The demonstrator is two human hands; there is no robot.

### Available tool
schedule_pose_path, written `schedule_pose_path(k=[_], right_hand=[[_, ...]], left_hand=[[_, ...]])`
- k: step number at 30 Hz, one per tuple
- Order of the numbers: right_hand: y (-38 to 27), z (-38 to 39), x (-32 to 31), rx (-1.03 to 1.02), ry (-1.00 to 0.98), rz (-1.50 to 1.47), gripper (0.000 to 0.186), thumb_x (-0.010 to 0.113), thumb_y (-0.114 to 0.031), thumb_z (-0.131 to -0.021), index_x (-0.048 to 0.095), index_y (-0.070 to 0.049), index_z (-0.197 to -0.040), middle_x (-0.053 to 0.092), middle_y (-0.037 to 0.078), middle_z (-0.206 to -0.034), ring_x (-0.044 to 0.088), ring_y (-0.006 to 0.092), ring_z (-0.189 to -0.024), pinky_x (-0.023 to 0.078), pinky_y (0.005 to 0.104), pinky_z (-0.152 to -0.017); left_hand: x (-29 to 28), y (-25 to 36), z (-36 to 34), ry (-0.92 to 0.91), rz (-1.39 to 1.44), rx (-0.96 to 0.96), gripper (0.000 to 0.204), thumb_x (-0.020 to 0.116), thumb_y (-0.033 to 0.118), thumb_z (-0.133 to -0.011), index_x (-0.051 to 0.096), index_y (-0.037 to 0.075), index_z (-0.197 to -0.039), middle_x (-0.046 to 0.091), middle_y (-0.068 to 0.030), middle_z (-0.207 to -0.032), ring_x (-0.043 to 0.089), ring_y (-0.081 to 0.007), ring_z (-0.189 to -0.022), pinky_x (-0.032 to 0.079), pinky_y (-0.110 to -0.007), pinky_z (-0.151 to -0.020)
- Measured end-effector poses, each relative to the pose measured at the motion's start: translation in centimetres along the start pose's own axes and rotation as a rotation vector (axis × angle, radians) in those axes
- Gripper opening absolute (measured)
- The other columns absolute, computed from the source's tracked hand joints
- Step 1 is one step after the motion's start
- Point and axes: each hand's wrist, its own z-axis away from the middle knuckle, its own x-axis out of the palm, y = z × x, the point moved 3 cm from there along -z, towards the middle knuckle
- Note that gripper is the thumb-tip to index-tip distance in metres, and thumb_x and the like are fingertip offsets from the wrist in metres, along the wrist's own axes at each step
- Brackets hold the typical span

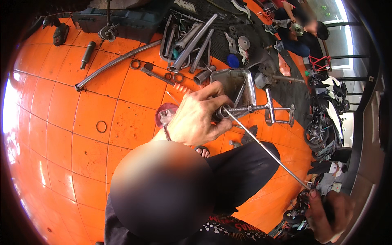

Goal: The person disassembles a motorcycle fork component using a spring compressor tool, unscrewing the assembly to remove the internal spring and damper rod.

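- Left hand (196, 116), centre of view: fingers curled tight around the near end of a threaded bolt (245, 109), thumb on top.
- Bolt runs right from the fist into a grey metal clamp tool (270, 107) that sits on the orange tiled floor (81, 134), just right of the hand.
- Right hand (328, 214), near right corner: closed on the handle end of a long thin steel rod (265, 149).
- Rod slants up and left from that hand; its far tip meets the bolt end right at the left-hand fingers.
- Bent aluminium bracket (237, 79) just beyond the left hand, touching the clamp area.
- Far centre: black mat (253, 24) with sockets, tubes and extension bars.
- Curved steel pipe (114, 63) on the tiles, far left.
- Loose rings (135, 64) near the pipe.
- Another person (300, 30) crouches far right; parked motorbike (326, 118) at the right edge.
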Motion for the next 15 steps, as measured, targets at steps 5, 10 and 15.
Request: schedule_pose_path(k=[5, 10, 15], right_hand=[[2.5, -1.6, -0.3, -0.079, 0.141, -0.11, 0.021, 0.067, -0.006, -0.095, 0.082, -0.003, -0.11, 0.062, 0.006, -0.07, 0.054, 0.0144, -0.048, 0.041, 0.0287, -0.044], [2.8, -2.6, -3.5, 0.467, -0.35, -0.223, 0.027, 0.079, -0.013, -0.089, 0.075, -0.005, -0.115, 0.063, 0.011, -0.096, 0.063, 0.0184, -0.069, 0.05, 0.0303, -0.062], [3.6, 0.0, -4.8, 0.777, -0.544, -0.366, 0.025, 0.076, -0.012, -0.097, 0.072, -0.006, -0.121, 0.062, 0.007, -0.091, 0.063, 0.0122, -0.067, 0.049, 0.0251, -0.057]], left_hand=[[-0.3, 0.4, 0.1, -0.039, -0.014, -0.071, 0.028, 0.077, 0.01, -0.071, 0.073, 0.003, -0.097, 0.057, -0.009, -0.089, 0.065, -0.03, -0.073, 0.054, -0.04, -0.067], [-0.7, 0.2, 0.6, -0.042, -0.047, -0.071, 0.027, 0.077, 0.011, -0.071, 0.073, 0.003, -0.097, 0.057, -0.009, -0.09, 0.065, -0.0305, -0.073, 0.054, -0.04, -0.066], [0.8, 0.9, 0.9, -0.091, -0.014, -0.058, 0.027, 0.076, 0.011, -0.071, 0.073, 0.004, -0.097, 0.056, -0.0087, -0.091, 0.065, -0.0296, -0.073, 0.054, -0.039, -0.065]])
